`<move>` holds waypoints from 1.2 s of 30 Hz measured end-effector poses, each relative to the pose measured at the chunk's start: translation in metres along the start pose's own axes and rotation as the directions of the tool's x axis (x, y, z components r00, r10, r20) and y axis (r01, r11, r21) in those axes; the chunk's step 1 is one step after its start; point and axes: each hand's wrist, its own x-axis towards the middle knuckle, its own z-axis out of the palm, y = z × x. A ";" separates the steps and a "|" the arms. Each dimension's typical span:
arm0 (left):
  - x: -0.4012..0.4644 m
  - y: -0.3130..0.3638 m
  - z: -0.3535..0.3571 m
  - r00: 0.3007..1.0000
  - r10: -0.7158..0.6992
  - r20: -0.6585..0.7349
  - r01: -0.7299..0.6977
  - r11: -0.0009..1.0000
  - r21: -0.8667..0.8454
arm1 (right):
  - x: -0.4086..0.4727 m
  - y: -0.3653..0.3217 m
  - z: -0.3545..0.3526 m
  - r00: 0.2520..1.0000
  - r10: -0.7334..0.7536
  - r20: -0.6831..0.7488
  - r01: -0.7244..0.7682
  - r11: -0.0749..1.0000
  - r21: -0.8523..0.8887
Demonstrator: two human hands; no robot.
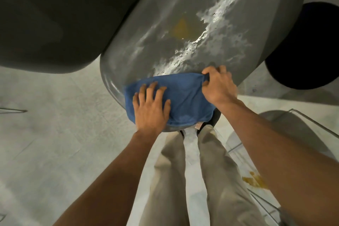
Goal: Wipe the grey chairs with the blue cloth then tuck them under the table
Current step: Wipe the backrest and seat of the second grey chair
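A chair (192, 29) stands directly in front of you, its near edge just ahead of your legs (183, 170). A cloth (185, 101) is draped over that near edge. Your left hand (151, 108) lies on the cloth's left part; your right hand (218, 84) pinches its far right corner. A table (55, 14) lies to the chair's left. Another chair (293, 134) stands to your right.
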 end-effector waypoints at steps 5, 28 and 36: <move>-0.008 0.002 0.038 0.995 0.020 0.095 -0.028 0.995 0.091 | 0.016 0.013 0.000 0.989 -0.019 -0.148 0.014 0.999 -0.032; 0.018 -0.034 0.035 0.895 0.417 0.159 -0.444 0.863 0.242 | 0.043 0.021 0.015 0.994 0.052 -0.094 -0.053 0.998 -0.014; 0.107 -0.091 -0.013 0.990 0.128 0.061 -0.139 0.961 0.238 | 0.046 0.014 0.014 0.992 0.102 0.068 -0.087 0.978 -0.190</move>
